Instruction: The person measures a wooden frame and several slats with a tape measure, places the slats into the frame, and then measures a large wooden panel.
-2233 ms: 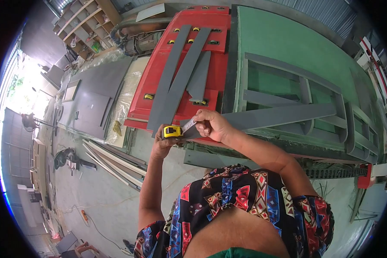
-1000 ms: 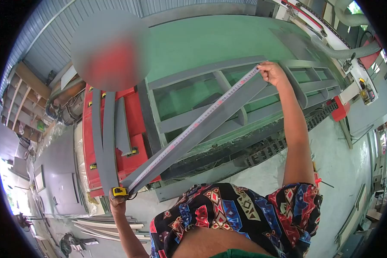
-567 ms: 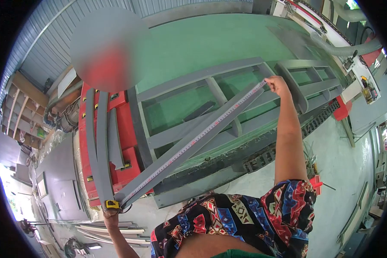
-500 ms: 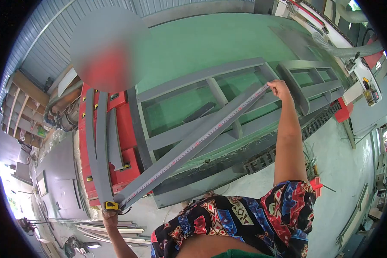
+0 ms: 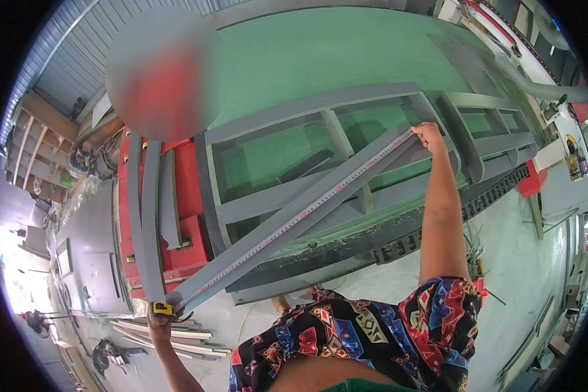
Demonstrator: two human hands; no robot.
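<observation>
Left hand (image 5: 157,325) is closed around the yellow tape measure case (image 5: 163,308), at the near end of the long grey plank (image 5: 277,244). Right hand (image 5: 431,136) pinches the tape blade (image 5: 307,210) at the plank's far end (fingertip detail is too small to confirm). The blade lies stretched along the plank, which rests diagonally across the grey frame (image 5: 307,111) on the green table (image 5: 320,52).

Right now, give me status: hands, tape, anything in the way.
Left hand grips yellow tape case at near end. Right hand pins tape blade at far end. Blade lies along long grey strip, over grey frame. Nothing crosses the blade.
</observation>
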